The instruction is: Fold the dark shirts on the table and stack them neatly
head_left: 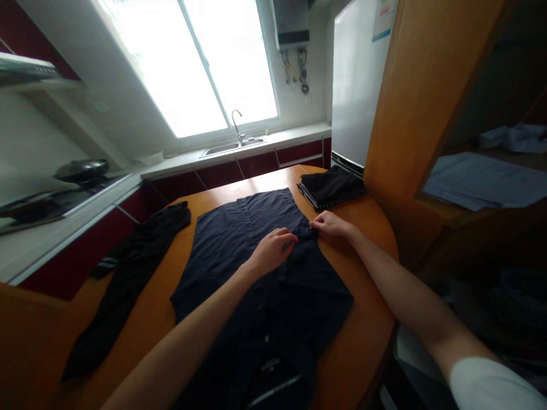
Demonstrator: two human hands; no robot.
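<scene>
A dark navy shirt (226,245) lies spread out over the wooden table, with a small pale button showing low on its front. Over the shirt's right part, my left hand (274,249) has its fingers closed in a pinch on the cloth. At the right edge of the same shirt, my right hand (330,222) pinches a bit of fabric between thumb and fingers. The cloth between the two hands is bunched a little. Both palms are hidden from view.
A folded stack of black clothes (335,185) sits at the table's far right. Loose black clothing (128,262) lies along the left. The round-edged wooden table (376,239) stands beside a wooden partition (401,142). Beyond are a fridge (356,85), a sink (222,149) and a stove (47,205).
</scene>
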